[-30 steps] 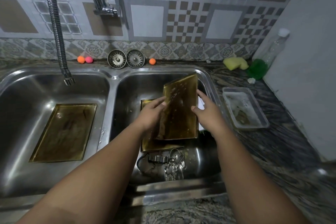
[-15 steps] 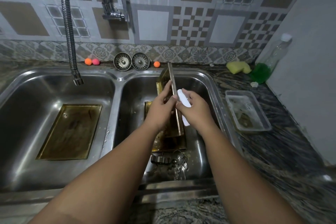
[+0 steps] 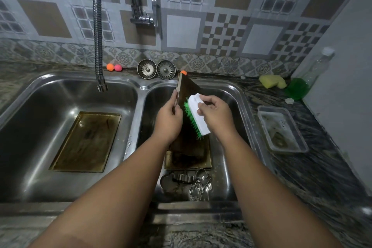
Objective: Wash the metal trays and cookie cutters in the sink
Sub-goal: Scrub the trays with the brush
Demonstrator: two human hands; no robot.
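Over the right bowl of the sink [image 3: 244, 94], one metal tray [image 3: 186, 88] stands up on its edge, and its low end seems to rest on a second tray [image 3: 188, 162] that lies flat on the bottom. The left hand [image 3: 168, 119] pinches the standing tray by its thin side. The right hand [image 3: 216, 115] grips the white back of a scrub brush [image 3: 198, 115], and the green bristles look like they touch the tray's face.

The tray may slip. It is held by one thin edge only, and it looks greasy and brown. A hard push from the brush could twist it out of the fingers. Then it would bang down on the flat tray and on the cookie cutters [image 3: 193, 184] heaped just in front. The thin edge could also hurt the pinching fingers.

A third tray [image 3: 86, 141] lies in the left bowl, under the tap hose [image 3: 98, 36]. No water is running, so the dirt may just smear around. A sponge [image 3: 271, 81] and a plastic tub [image 3: 281, 127] sit on the counter to the right.
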